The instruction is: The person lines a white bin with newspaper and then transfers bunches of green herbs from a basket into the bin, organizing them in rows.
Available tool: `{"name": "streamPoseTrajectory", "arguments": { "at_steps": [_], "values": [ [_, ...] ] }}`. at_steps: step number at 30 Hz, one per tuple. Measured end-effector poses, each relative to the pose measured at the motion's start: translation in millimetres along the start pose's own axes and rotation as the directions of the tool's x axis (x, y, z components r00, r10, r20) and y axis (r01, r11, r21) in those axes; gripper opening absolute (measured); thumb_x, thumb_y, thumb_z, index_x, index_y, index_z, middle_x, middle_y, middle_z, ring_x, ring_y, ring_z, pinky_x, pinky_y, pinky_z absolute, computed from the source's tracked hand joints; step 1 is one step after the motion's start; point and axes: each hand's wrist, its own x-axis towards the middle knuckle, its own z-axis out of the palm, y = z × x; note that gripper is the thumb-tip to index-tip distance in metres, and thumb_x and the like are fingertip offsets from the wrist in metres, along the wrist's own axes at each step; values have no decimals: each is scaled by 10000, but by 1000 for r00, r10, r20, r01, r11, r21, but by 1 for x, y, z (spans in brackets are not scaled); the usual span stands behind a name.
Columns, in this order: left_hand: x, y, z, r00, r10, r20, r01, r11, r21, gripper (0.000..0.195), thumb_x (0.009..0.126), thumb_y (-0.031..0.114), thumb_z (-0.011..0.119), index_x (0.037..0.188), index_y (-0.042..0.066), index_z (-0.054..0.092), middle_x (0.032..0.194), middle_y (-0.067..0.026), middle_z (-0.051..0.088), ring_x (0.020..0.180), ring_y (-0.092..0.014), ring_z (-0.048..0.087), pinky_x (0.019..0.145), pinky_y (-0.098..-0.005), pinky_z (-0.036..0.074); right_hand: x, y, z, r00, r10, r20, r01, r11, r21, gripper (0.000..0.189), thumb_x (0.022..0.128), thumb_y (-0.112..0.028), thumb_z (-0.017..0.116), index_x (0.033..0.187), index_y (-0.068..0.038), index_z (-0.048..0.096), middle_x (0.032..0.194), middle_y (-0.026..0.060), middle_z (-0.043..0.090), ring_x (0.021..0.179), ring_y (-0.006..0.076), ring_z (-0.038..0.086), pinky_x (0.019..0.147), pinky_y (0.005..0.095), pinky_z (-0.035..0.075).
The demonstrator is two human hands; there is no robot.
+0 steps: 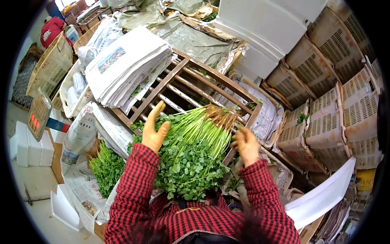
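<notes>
A large bundle of fresh coriander [189, 155] lies on a brown metal rack [182, 82], its brown roots to the upper right and its leaves towards my body. My left hand [154, 131] is raised at the left edge of the bundle, thumb and fingers apart, in what looks like a yellowish glove. At the root end on the right is my right hand [246, 145], slightly blurred, fingers loosely bent and apart, holding nothing that I can see. A second bunch of coriander [109, 170] rests in a newspaper-lined container [76, 158] at the left.
A thick stack of newspapers [131, 64] covers the rack's upper left. A scale display [39, 114] with red digits stands left. Plastic crates [323, 122] are piled at the right, near a white foam panel [323, 195]. A person in red [52, 32] is at the upper left.
</notes>
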Motion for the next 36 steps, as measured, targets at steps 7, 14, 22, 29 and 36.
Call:
{"name": "streamPoseTrajectory", "arguments": {
  "at_steps": [7,14,22,29,36],
  "values": [
    [-1,-4,38,935,-211,286,-33,749,662,1054,777,566,828,1578,64,363,1372,-261,601,1267,-424,592,1069,-471,493,-39,-28,103,990,89,105,-97,993,66,1239,957,-487,723,1604,-122,-268,1560,360,379,1284,404,594,1072,413,505],
    [-31,16,17,984,-177,-6,177,983,50,663,831,120,817,1400,-36,512,1270,-194,685,1170,-259,675,1028,-343,520,-48,-69,98,960,-279,-24,223,708,670,1132,813,-63,808,1665,-89,64,1515,181,481,1352,296,526,1165,413,415],
    [-24,-14,18,921,-386,-49,386,889,247,759,815,223,858,1416,-61,492,1309,-232,650,1206,-277,646,1078,-381,485,-26,-38,101,995,42,90,-74,920,385,1111,848,-206,856,1639,8,106,1575,228,411,1407,331,473,1164,401,398],
    [-35,1,27,923,-378,-69,346,740,576,852,833,373,840,1510,44,442,1383,-233,596,1276,-377,594,1093,-438,483,-10,-62,40,994,22,110,5,971,-240,1166,819,-806,647,1642,-96,224,1506,260,520,1241,354,643,1005,476,558],
    [-40,-12,32,957,-272,-99,271,718,641,869,803,403,860,1508,87,461,1264,-193,643,1148,-369,645,995,-444,530,118,-150,110,986,-123,112,162,858,-488,640,973,-449,650,1497,-105,520,1360,156,668,1234,289,657,1069,435,503]
  ]
}}
